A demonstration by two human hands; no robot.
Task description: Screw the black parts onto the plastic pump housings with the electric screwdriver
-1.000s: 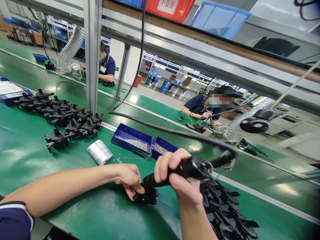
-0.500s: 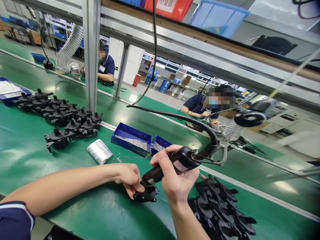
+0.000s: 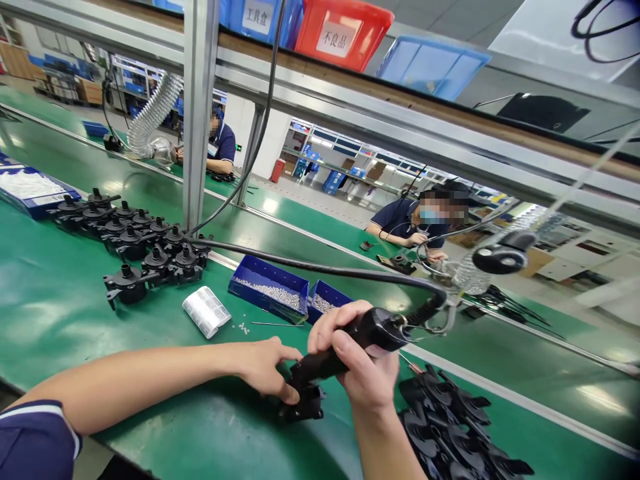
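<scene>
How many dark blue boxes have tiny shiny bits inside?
2: the left box, and the right box beside it, partly behind the right hand, which could hide more.

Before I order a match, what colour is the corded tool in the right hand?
The corded tool is mostly black, best seen in the head view.

L sleeve (image 3: 35, 445): short, navy blue, cut loose, w/ a few soft creases. Single narrow white stripe (image 3: 37, 408) near hem, follows curve of opening, navy again at v. edge past it. Stripe = approx. parallel to edge, evenly wide. L forearm (image 3: 165, 370) bare from hem down, tapers to wrist; L hand (image 3: 267, 367) bare too. R forearm (image 3: 383, 430) bare, R hand (image 3: 365, 363) ditto. R upper arm + its sleeve out of view.
</scene>
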